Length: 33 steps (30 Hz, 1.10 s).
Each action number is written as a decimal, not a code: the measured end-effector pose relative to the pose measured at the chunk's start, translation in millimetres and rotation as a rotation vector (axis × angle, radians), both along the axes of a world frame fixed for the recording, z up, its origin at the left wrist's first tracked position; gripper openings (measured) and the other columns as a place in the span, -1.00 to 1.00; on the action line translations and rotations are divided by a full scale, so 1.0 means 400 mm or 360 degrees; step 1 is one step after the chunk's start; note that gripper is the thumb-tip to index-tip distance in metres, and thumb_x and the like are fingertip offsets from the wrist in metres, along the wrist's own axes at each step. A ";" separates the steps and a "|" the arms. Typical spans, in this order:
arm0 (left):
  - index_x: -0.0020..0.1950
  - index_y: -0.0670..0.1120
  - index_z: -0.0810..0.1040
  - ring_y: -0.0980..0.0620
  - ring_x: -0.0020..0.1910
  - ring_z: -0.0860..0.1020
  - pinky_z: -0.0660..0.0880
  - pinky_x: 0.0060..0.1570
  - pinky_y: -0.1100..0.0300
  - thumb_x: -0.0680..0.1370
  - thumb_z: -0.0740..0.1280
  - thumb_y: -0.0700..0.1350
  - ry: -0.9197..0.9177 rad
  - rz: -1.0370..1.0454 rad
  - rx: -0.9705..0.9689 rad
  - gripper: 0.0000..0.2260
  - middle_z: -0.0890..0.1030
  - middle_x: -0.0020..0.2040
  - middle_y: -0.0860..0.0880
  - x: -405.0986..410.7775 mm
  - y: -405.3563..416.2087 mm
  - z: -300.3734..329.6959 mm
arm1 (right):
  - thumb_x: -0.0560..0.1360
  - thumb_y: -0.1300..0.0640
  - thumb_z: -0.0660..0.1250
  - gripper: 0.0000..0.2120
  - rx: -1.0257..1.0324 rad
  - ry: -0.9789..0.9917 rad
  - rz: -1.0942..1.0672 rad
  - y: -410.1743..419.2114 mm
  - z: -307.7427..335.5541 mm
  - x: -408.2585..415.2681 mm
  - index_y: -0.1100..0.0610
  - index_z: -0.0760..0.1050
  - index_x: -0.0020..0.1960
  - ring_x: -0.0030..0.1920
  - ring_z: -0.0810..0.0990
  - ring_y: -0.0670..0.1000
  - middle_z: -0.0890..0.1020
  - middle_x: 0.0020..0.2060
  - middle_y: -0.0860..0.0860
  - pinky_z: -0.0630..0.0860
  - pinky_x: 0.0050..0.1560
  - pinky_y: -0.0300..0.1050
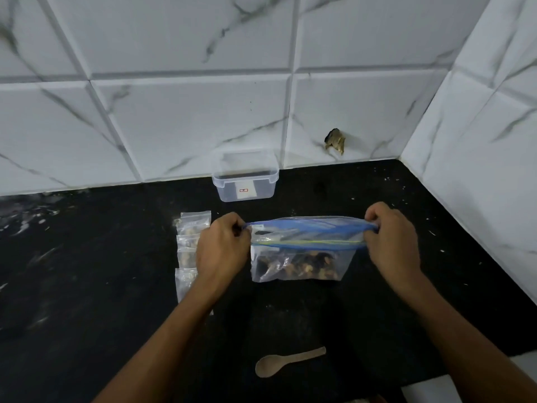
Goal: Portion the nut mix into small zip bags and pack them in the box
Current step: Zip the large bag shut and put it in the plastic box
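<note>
Hands, left (223, 245) and right (390, 234), pinch large zip bag (302, 251) ends.

One large zip bag (302, 251) of nut mix. Small zip bags (191, 245) in a column at its left: at least three, exact count unclear, partly hidden behind a wrist. One clear plastic box (245, 181). One wooden spoon (287, 362). Two hands: left hand (222, 245), right hand (390, 237).
</note>
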State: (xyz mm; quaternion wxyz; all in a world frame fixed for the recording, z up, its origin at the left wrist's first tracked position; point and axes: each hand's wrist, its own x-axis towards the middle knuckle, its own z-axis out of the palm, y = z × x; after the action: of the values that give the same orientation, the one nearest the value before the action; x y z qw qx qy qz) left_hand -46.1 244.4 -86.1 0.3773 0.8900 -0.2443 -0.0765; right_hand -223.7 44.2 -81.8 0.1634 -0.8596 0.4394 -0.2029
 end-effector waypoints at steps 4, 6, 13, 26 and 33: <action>-0.16 -0.05 0.55 0.05 -0.30 0.58 0.50 -0.31 0.08 0.58 0.35 -0.04 -0.0015 -0.0120 0.0043 -0.84 0.59 -0.32 0.01 0.002 0.002 0.019 | 0.45 0.19 0.39 -0.85 -0.0184 0.0106 0.0117 0.004 0.019 -0.004 0.04 0.43 -0.07 -0.26 0.45 -0.01 0.47 -0.13 0.03 0.38 -0.27 -0.11; -0.13 -0.06 0.57 0.01 -0.27 0.62 0.58 -0.21 0.01 0.58 0.35 -0.05 -0.0005 -0.0151 0.0005 -0.87 0.62 -0.29 -0.01 0.004 0.002 0.026 | 0.44 0.14 0.41 -0.84 -0.0158 0.0106 0.0193 -0.001 0.033 -0.011 0.06 0.48 -0.01 -0.23 0.45 -0.01 0.42 0.01 0.05 0.39 -0.24 -0.12; -0.08 -0.05 0.60 0.07 -0.25 0.65 0.63 -0.17 0.07 0.52 0.39 -0.19 0.0077 -0.0191 -0.0022 -0.95 0.66 -0.24 0.02 -0.012 -0.007 0.053 | 0.52 -0.06 0.31 -0.83 -0.0578 0.0460 0.0332 0.008 0.072 0.004 0.04 0.46 -0.06 -0.33 0.46 -0.02 0.48 -0.25 -0.05 0.28 -0.36 -0.18; -0.23 -0.07 0.52 0.02 -0.34 0.63 0.61 -0.27 -0.04 0.54 0.32 -0.18 -0.0084 -0.0113 -0.0035 -0.86 0.61 -0.34 -0.02 -0.016 -0.013 0.050 | 0.56 0.01 0.27 -0.82 -0.0573 0.0461 0.0299 0.008 0.095 0.013 0.06 0.31 -0.08 -0.38 0.41 -0.02 0.44 -0.33 -0.05 0.29 -0.40 -0.17; -0.13 -0.06 0.50 0.10 -0.38 0.67 0.64 -0.32 0.13 0.60 0.30 -0.17 0.0252 -0.0088 -0.0070 -0.89 0.67 -0.28 -0.06 -0.024 -0.014 0.063 | 0.47 -0.02 0.38 -0.81 -0.0029 0.0422 0.0246 -0.008 0.075 -0.007 -0.03 0.38 -0.06 -0.26 0.54 -0.07 0.54 -0.23 -0.07 0.58 -0.21 0.02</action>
State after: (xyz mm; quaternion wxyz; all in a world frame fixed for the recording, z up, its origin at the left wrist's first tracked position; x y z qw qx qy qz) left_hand -55.6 238.8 -60.8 0.4127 0.8656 -0.2397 -0.1515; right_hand -226.6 40.8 -51.6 0.1115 -0.9116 0.3877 -0.0784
